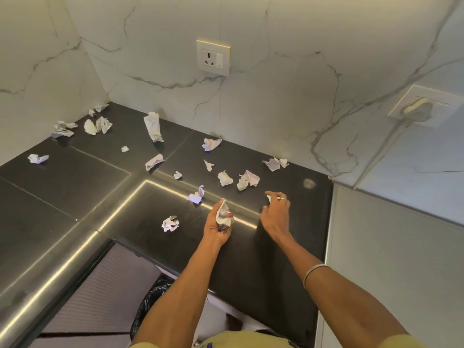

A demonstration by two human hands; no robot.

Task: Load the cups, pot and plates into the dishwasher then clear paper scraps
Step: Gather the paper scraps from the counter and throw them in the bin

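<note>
We see a black L-shaped countertop that runs into a far-left corner where two marble walls meet. Its near edge steps back on the left, so the open floor lies near left, where a bin lined with a black bag stands just below the counter edge. On the right the counter ends against a pale panel. A socket sits on the far wall, and a second one with a plug is on the right wall.

Crumpled paper scraps lie scattered across the counter: a cluster in the far-left corner, a tall one near the far wall, one alone at the left, several in the middle, and one near the left hand.

Both forearms reach forward from the near edge, over the right part of the counter. The left hand is turned palm up, its fingers curled round a wad of gathered scraps. The right hand, with a ring on one finger and a bangle on the forearm, hovers palm down with its fingers bent; it seems to pinch a small white scrap at the fingertips, though that piece is mostly hidden.
</note>
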